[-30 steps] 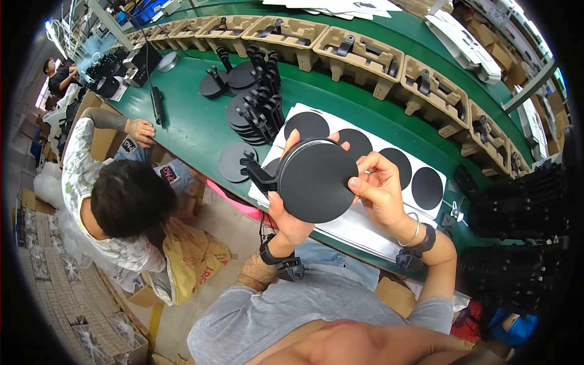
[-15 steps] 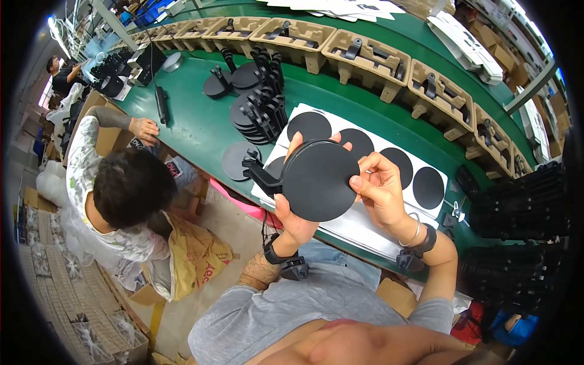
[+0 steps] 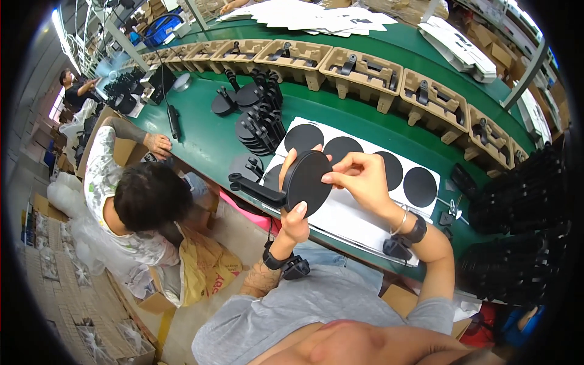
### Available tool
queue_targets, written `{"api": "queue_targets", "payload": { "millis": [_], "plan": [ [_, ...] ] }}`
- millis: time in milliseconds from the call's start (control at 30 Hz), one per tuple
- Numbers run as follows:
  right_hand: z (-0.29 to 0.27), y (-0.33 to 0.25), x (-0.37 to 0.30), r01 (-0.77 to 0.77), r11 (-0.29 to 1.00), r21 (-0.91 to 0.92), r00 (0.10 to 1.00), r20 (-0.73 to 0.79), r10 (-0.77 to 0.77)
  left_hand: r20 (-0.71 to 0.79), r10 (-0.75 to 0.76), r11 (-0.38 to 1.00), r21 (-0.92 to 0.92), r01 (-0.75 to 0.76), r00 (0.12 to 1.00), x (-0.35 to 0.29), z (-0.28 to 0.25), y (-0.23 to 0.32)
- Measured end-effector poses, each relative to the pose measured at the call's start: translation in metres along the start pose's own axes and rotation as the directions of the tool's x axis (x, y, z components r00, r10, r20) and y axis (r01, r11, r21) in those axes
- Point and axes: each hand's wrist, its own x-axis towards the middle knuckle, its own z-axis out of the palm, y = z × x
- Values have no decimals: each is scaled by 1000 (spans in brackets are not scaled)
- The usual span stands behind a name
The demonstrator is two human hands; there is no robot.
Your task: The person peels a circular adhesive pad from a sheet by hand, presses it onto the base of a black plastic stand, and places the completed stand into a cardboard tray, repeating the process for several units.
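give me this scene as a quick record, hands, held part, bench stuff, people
left hand: grips black disc-shaped base
right hand: thumb and finger at the base's right edge
held part: tilted, arm pointing left
bench: white sheet with black discs; stacked bases
beyond: brown trays
people: co-worker at left

I am clasping with my left hand [image 3: 294, 228], its thumb [image 3: 298, 210] pointing up, I am pinching with my right hand [image 3: 364, 180], its fingers [image 3: 351, 160] bending, left forearm [image 3: 263, 277] slanting upward, right forearm [image 3: 434, 242] leaning inward
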Motion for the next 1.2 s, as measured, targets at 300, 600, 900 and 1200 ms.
{"api": "queue_targets", "payload": {
  "millis": [300, 600, 900, 1200],
  "plan": [
    [-6, 12, 21, 898, 279, -342, 410, 415, -812, -189, 5, 968, -244, -51, 982, -5, -1, -7],
    [2, 34, 6, 690, 591, -418, 696, 160, -700, -54, -84, 981, -178, 74, 995, -18, -38, -59],
    [-36, 17, 151, 439, 564, -700, 769, -31, -638, 104, -472, 780, -413, 470, 875, -6, -64, -99],
    [-83, 34, 364, -182, 377, -908, 850, -338, -404, -15, -439, 785, -493, 375, 898, -9, -49, -135]
  ]
}}
